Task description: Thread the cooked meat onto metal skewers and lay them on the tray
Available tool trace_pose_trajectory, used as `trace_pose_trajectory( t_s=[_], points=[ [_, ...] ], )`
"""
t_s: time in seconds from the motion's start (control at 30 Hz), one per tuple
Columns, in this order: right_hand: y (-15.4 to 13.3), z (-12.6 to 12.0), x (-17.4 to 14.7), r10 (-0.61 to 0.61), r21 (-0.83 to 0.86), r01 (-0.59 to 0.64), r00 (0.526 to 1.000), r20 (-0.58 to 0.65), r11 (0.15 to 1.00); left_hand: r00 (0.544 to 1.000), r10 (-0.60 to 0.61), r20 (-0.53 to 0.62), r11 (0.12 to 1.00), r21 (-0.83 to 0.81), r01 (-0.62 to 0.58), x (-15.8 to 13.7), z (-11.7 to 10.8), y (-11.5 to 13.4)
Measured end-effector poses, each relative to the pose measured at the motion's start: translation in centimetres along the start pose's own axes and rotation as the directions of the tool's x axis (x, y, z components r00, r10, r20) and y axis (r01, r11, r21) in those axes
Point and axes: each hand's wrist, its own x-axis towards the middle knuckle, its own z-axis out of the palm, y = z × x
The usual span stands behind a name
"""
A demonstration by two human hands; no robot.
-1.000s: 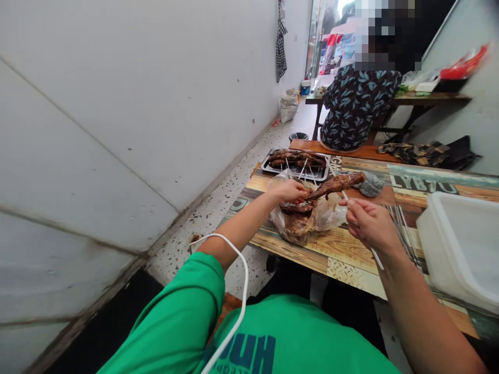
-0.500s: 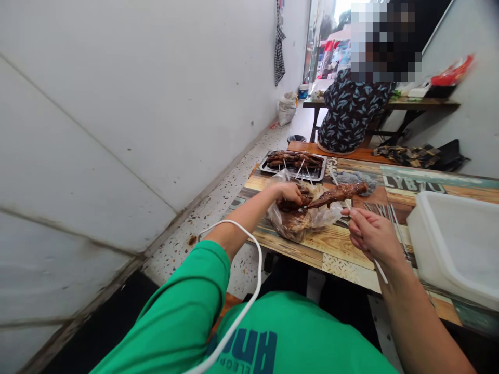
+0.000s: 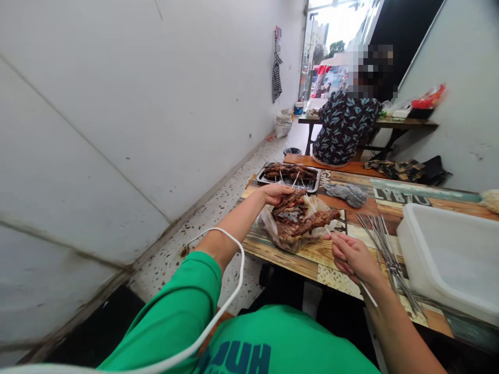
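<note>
My right hand (image 3: 354,255) is closed around a thin skewer (image 3: 368,294). A long piece of dark brown meat (image 3: 316,222) is on that skewer's far end, over the plastic bag. My left hand (image 3: 277,193) grips another strip of brown meat (image 3: 290,201) above the bag, its fingertips partly hidden by the strip. Beneath both hands, the clear plastic bag (image 3: 270,224) lies spread on the table with more glossy meat in it. Behind the bag stands a metal tray (image 3: 262,180) holding several skewered pieces of meat (image 3: 290,170).
Several metal skewers (image 3: 384,241) lie loose beside a white plastic tub (image 3: 409,234) on the patterned wooden table (image 3: 302,259). A grey cloth (image 3: 348,195) is behind the bag. Another person (image 3: 345,130) sits on a bench (image 3: 331,165) beyond. A white cable (image 3: 240,270) crosses my left arm.
My left hand has lifted a strip of meat out of the bag. The skewered meat in my right hand is lower and nearer the bag. My view has tilted up slightly.
</note>
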Motion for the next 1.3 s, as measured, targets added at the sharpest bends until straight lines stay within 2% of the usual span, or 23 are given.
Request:
trace_pose_trajectory(
  t_s=[0.13,0.33,0.7,1.2,1.3],
  points=[
    [0.1,-0.2,0.0,0.007,0.016,-0.007,1.0,0.013,1.0,1.0,-0.005,-0.015,1.0,-0.01,0.005,0.2,0.2,0.2],
    [0.0,0.0,0.0,0.014,-0.017,-0.014,1.0,0.008,1.0,0.995,0.013,-0.095,1.0,-0.02,-0.015,0.9,0.0,0.4],
    [0.1,-0.1,-0.4,0.002,-0.031,-0.001,1.0,0.015,1.0,0.987,-0.026,-0.156,0.998,-0.067,0.016,0.5,0.3,0.6],
    [0.1,0.0,-0.4,-0.003,-0.043,0.004,1.0,0.025,0.999,0.996,-0.002,-0.086,0.999,-0.043,-0.002,0.1,0.8,0.7],
    [-0.2,0.1,0.4,-0.012,-0.037,0.013,1.0,0.021,0.999,0.994,-0.001,-0.11,0.999,-0.05,-0.005,0.2,0.9,1.0]
  ],
)
